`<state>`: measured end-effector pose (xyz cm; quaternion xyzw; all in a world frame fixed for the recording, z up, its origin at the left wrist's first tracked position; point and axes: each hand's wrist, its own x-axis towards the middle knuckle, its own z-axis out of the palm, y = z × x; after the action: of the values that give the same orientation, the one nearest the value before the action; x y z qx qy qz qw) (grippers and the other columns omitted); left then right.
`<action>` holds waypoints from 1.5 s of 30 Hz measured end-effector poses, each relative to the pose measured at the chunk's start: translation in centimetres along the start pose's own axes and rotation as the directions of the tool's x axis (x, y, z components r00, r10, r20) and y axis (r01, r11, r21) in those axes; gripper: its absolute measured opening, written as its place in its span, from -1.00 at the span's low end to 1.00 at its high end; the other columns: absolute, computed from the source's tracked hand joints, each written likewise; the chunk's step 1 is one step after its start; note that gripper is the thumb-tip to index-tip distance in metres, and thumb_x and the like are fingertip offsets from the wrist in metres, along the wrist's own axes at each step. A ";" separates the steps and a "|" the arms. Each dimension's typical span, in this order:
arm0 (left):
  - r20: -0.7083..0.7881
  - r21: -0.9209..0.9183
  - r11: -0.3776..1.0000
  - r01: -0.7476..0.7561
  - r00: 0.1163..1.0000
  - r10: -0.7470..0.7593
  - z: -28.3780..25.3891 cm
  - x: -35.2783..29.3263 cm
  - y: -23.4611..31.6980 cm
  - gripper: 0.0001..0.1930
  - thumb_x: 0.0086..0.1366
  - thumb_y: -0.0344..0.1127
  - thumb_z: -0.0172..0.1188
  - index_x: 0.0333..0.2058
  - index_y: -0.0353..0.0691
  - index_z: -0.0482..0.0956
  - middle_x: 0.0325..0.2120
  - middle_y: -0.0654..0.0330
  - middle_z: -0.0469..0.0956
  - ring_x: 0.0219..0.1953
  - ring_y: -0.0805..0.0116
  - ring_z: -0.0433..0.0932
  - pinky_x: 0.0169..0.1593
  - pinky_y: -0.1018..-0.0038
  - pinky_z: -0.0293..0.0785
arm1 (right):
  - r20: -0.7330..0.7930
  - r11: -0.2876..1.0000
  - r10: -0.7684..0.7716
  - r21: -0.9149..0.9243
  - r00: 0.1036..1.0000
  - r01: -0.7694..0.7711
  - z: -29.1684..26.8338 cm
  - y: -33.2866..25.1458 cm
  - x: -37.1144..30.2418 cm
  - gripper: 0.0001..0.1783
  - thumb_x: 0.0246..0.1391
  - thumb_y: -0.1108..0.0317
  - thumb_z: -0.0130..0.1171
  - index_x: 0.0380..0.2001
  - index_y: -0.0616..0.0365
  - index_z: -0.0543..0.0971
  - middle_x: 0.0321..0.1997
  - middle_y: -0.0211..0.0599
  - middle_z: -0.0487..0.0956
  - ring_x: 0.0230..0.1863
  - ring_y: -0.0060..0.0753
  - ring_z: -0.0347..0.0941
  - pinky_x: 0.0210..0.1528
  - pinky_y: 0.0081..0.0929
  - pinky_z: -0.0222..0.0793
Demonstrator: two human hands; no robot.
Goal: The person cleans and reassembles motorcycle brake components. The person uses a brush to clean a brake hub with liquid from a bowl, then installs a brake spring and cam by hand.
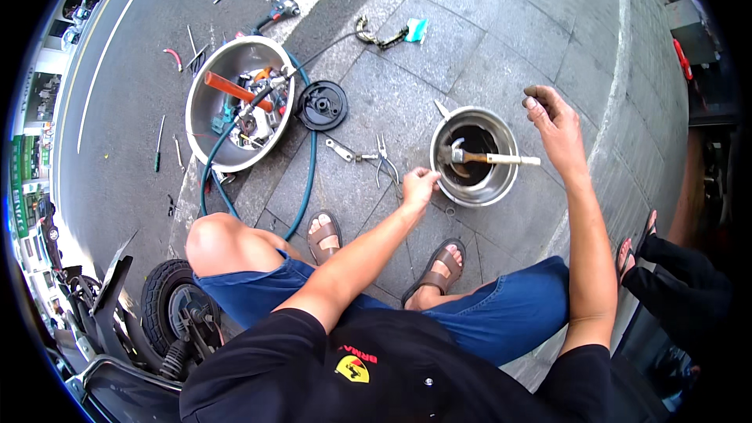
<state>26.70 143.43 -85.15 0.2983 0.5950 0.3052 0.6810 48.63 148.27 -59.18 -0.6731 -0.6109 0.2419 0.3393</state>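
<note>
A round metal pot (pixel 507 178) with dark liquid inside stands on the paving in front of me. Across its opening lies a paintbrush (pixel 501 159), its pale handle sticking out past the right rim and its bristle end over the liquid. My left hand (pixel 421 188) is closed, fingertips pinched at the pot's left rim. Raised to the right of the pot, my right hand (pixel 554 121) has loosely bent, dirt-darkened fingers and nothing visible in it. Pliers (pixel 384 163) and a flat metal tool (pixel 340 150) rest left of the pot.
A large metal basin (pixel 197 110) full of tools and parts sits at left, with a blue-green hose (pixel 310 180) running beside it. A black round part (pixel 323 106) lies by its rim. A power tool (pixel 280 9) is behind it; a wheel (pixel 163 301) stands lower left. Someone's feet (pixel 624 254) are at right.
</note>
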 end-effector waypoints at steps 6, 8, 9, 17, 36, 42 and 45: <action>0.044 -0.033 0.989 0.146 0.989 -0.144 1.1 -0.8 -2.5 -0.88 0.16 -0.40 0.26 -0.38 -0.33 0.55 -0.58 0.21 0.55 -0.60 0.46 0.50 -0.52 0.50 0.45 | 0.129 0.992 0.130 -0.015 0.983 -0.129 1.0 0.5 -3.0 -0.70 0.18 0.25 0.17 -0.15 0.28 0.58 -0.30 -0.18 0.65 -0.28 -0.49 0.55 -0.16 -0.46 0.47; 0.069 -0.095 0.987 0.129 0.990 -0.122 1.9 0.0 -3.6 -0.89 0.17 -0.41 0.25 -0.38 -0.32 0.55 -0.57 0.21 0.55 -0.60 0.45 0.50 -0.50 0.50 0.47 | 0.147 0.987 0.160 0.011 0.976 -0.163 0.9 0.8 -2.4 -0.70 0.18 0.26 0.18 -0.16 0.29 0.57 -0.31 -0.18 0.65 -0.27 -0.48 0.56 -0.16 -0.46 0.47; 0.084 -0.080 0.990 0.118 0.990 -0.111 1.6 0.3 -4.4 -0.89 0.19 -0.39 0.25 -0.36 -0.30 0.54 -0.54 0.20 0.57 -0.58 0.43 0.53 -0.46 0.49 0.51 | 0.124 0.992 0.127 -0.031 0.984 -0.124 1.2 0.1 -2.2 -0.71 0.18 0.27 0.18 -0.16 0.29 0.57 -0.32 -0.19 0.64 -0.28 -0.48 0.56 -0.18 -0.46 0.47; 0.392 0.661 0.750 0.030 0.838 -0.379 -0.4 2.6 0.6 -0.61 0.20 -0.16 0.28 -0.10 -0.33 0.56 -0.36 0.05 0.65 -0.39 0.25 0.67 -0.31 0.35 0.60 | 0.251 0.997 0.072 -0.057 0.965 -0.060 1.9 -0.5 -3.4 -0.73 0.14 0.29 0.19 -0.18 0.28 0.58 -0.28 -0.10 0.64 -0.22 -0.33 0.60 -0.13 -0.38 0.48; 0.124 0.946 -0.324 0.025 0.894 0.430 -41.1 4.5 29.0 -0.39 0.17 0.11 0.23 -0.01 -0.30 0.54 -0.13 -0.17 0.57 -0.05 -0.06 0.56 0.05 0.14 0.43 | 0.436 0.954 -0.296 0.176 0.850 0.241 15.2 -4.1 4.5 -0.62 0.21 0.10 0.10 -0.17 0.24 0.56 -0.35 -0.15 0.61 -0.32 -0.32 0.54 -0.20 -0.34 0.43; 0.126 0.990 -0.122 -0.075 0.861 0.492 -44.7 9.6 26.3 -0.26 0.14 0.15 0.25 0.11 -0.35 0.42 -0.04 -0.24 0.51 0.05 -0.10 0.49 0.12 0.13 0.38 | 0.365 0.991 0.132 -0.062 0.922 -0.117 9.6 -0.6 4.1 -0.61 0.16 0.09 0.14 -0.22 0.25 0.59 -0.30 -0.05 0.63 -0.24 -0.16 0.58 -0.17 -0.30 0.43; 0.129 0.992 -0.046 -0.120 0.933 0.337 -43.5 11.9 26.0 -0.39 0.13 0.11 0.26 -0.06 -0.34 0.53 -0.28 -0.18 0.61 -0.15 -0.10 0.59 -0.03 0.11 0.46 | 0.288 0.988 0.133 -0.111 0.948 -0.104 9.2 -0.9 3.3 -0.62 0.15 0.11 0.14 -0.23 0.26 0.59 -0.31 -0.06 0.63 -0.24 -0.17 0.59 -0.17 -0.30 0.42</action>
<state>-16.76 170.99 -77.57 0.7596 0.6260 -0.0729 0.1610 41.65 153.04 -64.18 -0.6803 -0.6239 0.3303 0.1971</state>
